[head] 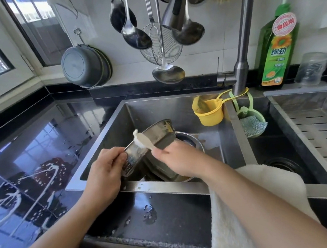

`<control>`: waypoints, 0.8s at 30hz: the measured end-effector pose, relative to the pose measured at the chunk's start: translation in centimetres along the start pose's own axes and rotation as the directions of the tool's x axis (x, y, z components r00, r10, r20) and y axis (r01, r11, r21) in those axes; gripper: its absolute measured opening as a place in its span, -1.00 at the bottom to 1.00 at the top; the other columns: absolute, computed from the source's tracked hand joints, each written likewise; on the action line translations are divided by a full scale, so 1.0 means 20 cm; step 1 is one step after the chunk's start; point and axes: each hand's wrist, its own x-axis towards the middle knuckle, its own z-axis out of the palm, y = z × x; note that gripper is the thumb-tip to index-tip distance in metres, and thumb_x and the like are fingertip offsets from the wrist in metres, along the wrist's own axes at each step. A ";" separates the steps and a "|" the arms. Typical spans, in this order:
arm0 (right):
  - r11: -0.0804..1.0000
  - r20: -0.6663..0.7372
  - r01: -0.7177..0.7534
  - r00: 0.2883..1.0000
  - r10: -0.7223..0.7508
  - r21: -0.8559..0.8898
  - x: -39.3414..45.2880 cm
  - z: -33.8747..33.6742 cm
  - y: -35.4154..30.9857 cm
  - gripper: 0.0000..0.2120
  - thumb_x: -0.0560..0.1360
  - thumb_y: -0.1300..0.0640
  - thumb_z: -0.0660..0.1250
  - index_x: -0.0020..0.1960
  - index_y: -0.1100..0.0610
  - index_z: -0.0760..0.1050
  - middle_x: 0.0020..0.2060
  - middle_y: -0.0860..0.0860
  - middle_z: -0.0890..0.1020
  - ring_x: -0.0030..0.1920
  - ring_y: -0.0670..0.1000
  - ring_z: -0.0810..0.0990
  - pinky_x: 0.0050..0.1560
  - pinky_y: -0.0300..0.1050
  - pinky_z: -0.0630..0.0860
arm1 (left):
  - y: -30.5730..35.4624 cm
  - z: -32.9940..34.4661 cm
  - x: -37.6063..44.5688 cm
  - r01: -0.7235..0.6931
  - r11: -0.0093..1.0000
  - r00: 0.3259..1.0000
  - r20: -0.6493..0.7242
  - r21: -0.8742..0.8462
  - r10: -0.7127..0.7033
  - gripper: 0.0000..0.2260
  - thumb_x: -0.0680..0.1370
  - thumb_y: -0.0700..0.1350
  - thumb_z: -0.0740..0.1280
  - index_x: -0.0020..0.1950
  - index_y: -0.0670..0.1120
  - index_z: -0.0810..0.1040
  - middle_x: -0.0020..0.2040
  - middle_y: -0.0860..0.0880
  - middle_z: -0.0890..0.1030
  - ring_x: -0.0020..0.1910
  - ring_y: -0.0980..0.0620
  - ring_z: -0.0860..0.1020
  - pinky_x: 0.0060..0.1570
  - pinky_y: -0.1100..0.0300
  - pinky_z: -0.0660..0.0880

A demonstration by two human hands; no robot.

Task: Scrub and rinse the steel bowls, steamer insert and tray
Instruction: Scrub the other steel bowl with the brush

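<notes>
Hands (107,165) (172,157) hold tray (146,142) tilted above sink (171,187) rim.

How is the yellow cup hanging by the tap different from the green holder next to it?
The yellow cup hangs inside the left basin; the green holder hangs inside the right one. The yellow cup is a solid-walled bucket; the green holder is an open ring. It cradles a silvery-blue scrubber. Both hang from the faucet by loops.

Under the right hand (172,158), steel bowls (190,140) mostly hidden. Beside the left hand (107,165), tray (134,159) surface blurred by foam. Both elbows cut off below.
</notes>
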 end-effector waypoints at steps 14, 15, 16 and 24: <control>0.997 0.005 -0.078 0.997 0.078 0.011 -0.04 -0.10 -0.02 -0.43 0.67 -0.28 0.01 -0.35 0.08 0.32 -0.37 0.02 0.43 -0.31 0.01 0.43 -0.29 -0.08 0.29 | -0.04 0.02 0.01 0.010 0.996 1.000 0.030 -0.085 -0.008 -0.75 0.70 -0.13 0.27 -0.12 0.15 0.54 -0.19 -0.01 0.57 -0.13 0.04 0.54 -0.13 0.22 0.39; 0.993 -0.029 -0.117 0.993 0.118 0.030 -0.02 -0.11 0.01 -0.44 0.67 -0.27 0.01 -0.33 0.08 0.33 -0.34 0.03 0.45 -0.26 0.06 0.47 -0.27 -0.07 0.31 | -0.04 0.02 0.01 0.007 0.995 1.000 0.025 -0.096 -0.005 -0.75 0.70 -0.13 0.27 -0.12 0.14 0.54 -0.19 -0.01 0.57 -0.13 0.02 0.54 -0.12 0.16 0.40; 0.983 -0.069 -0.168 0.982 0.173 0.071 -0.01 -0.14 0.04 -0.46 0.66 -0.27 0.01 -0.31 0.07 0.33 -0.34 0.02 0.45 -0.23 0.08 0.49 -0.26 -0.07 0.32 | -0.04 0.02 0.01 0.006 0.995 1.000 0.021 -0.104 -0.004 -0.75 0.70 -0.13 0.28 -0.12 0.13 0.55 -0.19 0.00 0.57 -0.13 0.02 0.54 -0.12 0.14 0.40; 0.997 -0.046 -0.070 0.996 0.072 0.039 -0.03 -0.05 -0.03 -0.44 0.64 -0.32 0.01 -0.31 0.07 0.38 -0.29 0.03 0.49 -0.15 0.11 0.52 -0.08 -0.02 0.42 | -0.01 0.01 0.00 0.010 0.991 1.000 0.010 -0.135 -0.009 -0.75 0.69 -0.18 0.28 -0.14 0.07 0.57 -0.26 0.14 0.59 -0.24 0.15 0.52 -0.20 0.26 0.41</control>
